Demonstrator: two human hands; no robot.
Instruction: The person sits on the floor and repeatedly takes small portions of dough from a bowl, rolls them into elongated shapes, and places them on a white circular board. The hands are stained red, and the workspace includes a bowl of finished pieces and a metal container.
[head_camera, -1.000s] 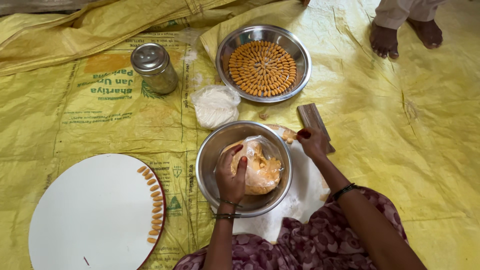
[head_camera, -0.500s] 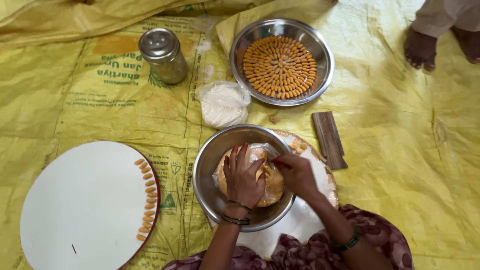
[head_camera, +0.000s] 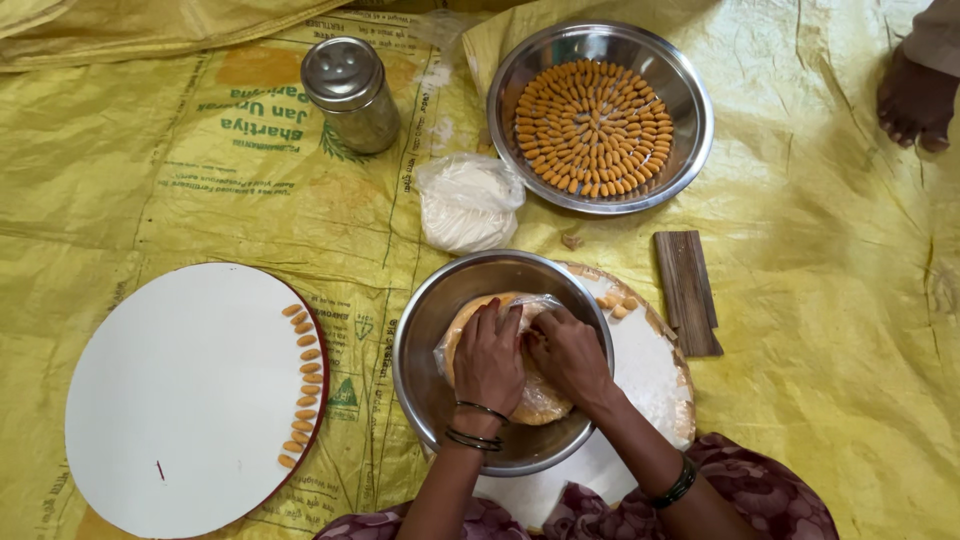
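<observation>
While your left hand (head_camera: 490, 355) and right hand (head_camera: 570, 355) press flat, fingers spread, on the plastic-wrapped dough (head_camera: 535, 400) inside the steel bowl (head_camera: 425, 350), they hide most of it; whether either grips is unclear.

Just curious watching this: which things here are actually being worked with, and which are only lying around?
In hand: left hand, right hand, wrapped dough, steel bowl.

Lying about: round white board, shaker tin, flour bag, wooden block, tray of shaped pieces.

We press left hand (head_camera: 490, 355) and right hand (head_camera: 570, 355) on the plastic-wrapped dough (head_camera: 540, 400), probably dough, inside the steel bowl (head_camera: 425, 330).
</observation>
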